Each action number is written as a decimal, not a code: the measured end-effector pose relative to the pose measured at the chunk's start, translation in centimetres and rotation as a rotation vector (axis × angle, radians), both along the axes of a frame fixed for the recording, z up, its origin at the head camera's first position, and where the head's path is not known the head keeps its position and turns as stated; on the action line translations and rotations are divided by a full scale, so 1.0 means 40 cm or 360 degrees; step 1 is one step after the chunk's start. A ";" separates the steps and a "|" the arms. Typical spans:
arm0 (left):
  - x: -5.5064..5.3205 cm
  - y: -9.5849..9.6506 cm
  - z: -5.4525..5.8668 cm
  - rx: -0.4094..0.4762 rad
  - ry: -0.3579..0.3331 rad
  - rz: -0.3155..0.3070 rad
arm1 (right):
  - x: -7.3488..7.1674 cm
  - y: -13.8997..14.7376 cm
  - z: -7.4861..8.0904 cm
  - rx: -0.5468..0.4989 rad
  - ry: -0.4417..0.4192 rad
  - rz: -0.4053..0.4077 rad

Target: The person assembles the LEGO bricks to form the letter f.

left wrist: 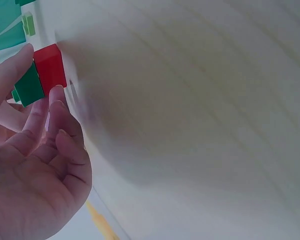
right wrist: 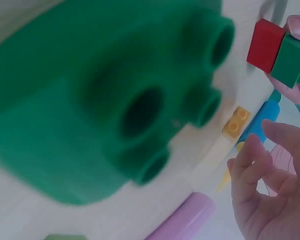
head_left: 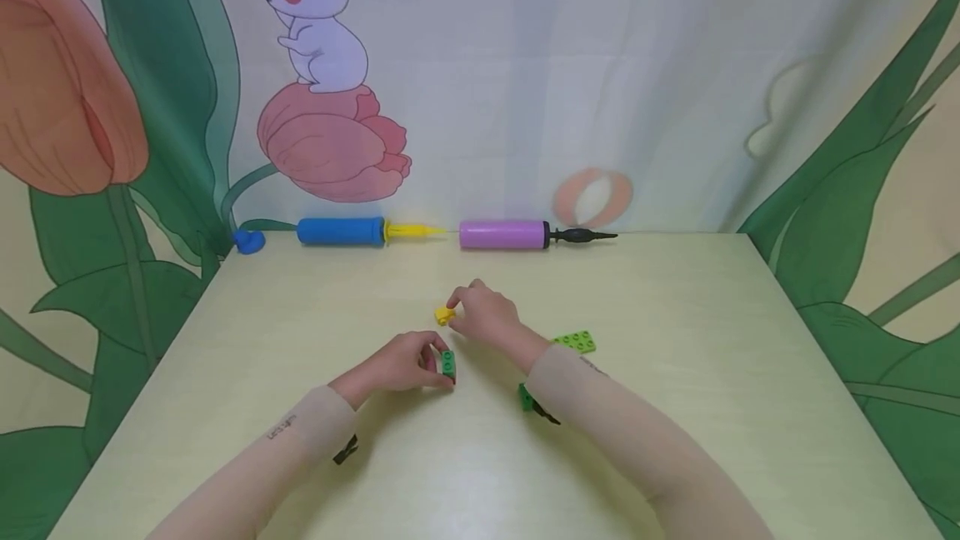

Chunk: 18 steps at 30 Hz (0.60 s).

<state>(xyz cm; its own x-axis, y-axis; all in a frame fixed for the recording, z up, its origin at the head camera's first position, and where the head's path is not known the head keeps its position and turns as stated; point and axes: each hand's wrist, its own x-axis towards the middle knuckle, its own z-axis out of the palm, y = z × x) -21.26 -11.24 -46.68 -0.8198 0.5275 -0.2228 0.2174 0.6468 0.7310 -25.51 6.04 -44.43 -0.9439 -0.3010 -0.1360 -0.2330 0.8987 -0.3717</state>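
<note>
My left hand point(head_left: 403, 362) pinches a green brick point(head_left: 447, 363) stacked on a red brick point(left wrist: 51, 67). The left wrist view shows the two bricks joined, with fingertips on both sides. Just beyond them, my right hand point(head_left: 487, 315) is over the table beside a small yellow brick point(head_left: 444, 316). In the right wrist view the fingers point(right wrist: 252, 155) are bent loosely, and a gap shows between them and the yellow brick point(right wrist: 236, 123). Under the right forearm sits another green brick point(head_left: 526, 397), partly hidden by the sleeve; it looms large and blurred in the right wrist view.
A light green studded plate point(head_left: 576, 342) lies right of the right wrist, partly covered. Along the back edge lie a blue pump point(head_left: 341, 232) with a yellow nozzle, a purple pump point(head_left: 504, 234) with a black nozzle, and a small blue object point(head_left: 249, 242). A printed curtain point(head_left: 637, 65) hangs behind.
</note>
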 end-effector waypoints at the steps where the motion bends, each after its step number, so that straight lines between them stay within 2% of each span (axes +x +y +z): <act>1: 0.000 -0.001 0.001 0.0006 -0.0001 -0.0002 | -0.003 -0.005 -0.001 0.0004 -0.0005 -0.0003; 9: -0.001 0.000 0.002 0.0010 -0.0004 0.0012 | -0.005 -0.010 0.009 -0.0006 0.0021 0.0048; 14: 0.000 0.002 0.008 -0.0005 -0.0021 0.0038 | 0.005 0.046 0.036 -0.0042 0.0012 0.0097; 18: 0.001 0.004 0.007 -0.0016 -0.0046 0.0068 | 0.029 0.118 0.063 -0.0046 -0.0035 0.0077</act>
<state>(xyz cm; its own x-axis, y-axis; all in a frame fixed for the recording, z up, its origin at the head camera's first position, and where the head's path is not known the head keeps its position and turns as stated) -21.23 -11.06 -46.39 -0.8345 0.4899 -0.2521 0.1683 0.6624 0.7300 -24.36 10.76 -41.92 -0.9250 -0.3504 -0.1473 -0.2674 0.8753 -0.4030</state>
